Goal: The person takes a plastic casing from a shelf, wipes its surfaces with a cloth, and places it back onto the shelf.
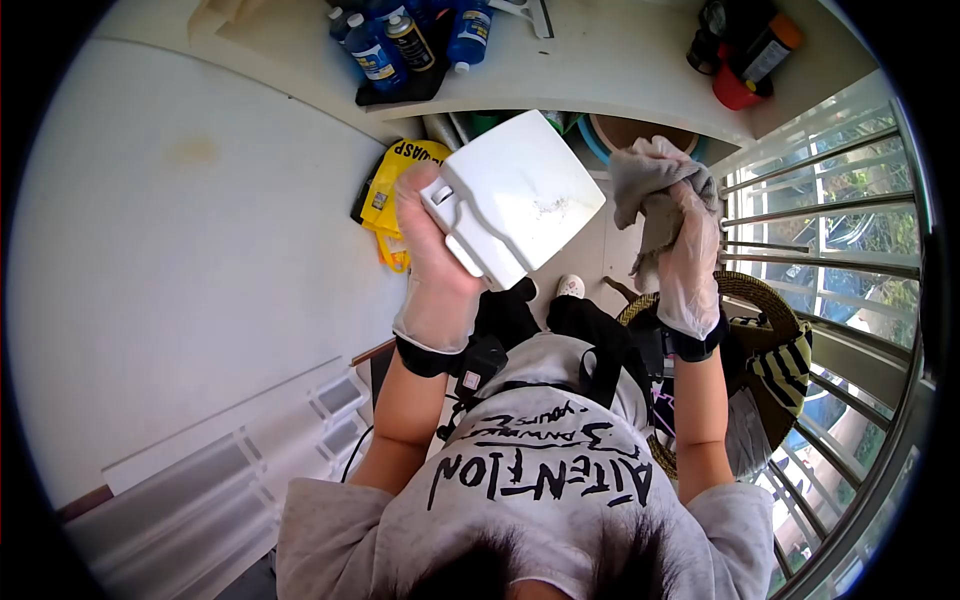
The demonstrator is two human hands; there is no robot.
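Note:
My left hand [436,245], in a clear plastic glove, grips a white, square plastic case [535,185] by its narrower end. The case has rounded corners, a small dark slot near my thumb and grey smudges on its broad face. I cannot make out its exact kind. My right hand [688,245], gloved the same way, is closed around a crumpled grey cloth [655,195], part of which hangs down. Both hands are raised in front of my body, and the cloth is apart from the case.
Blue bottles [372,55] and a spray can [410,42] stand on the shelf [580,80] ahead. A red container [738,90] is at its right. A yellow bag [385,195] lies left, a woven basket [760,300] right, beside the barred window [830,205].

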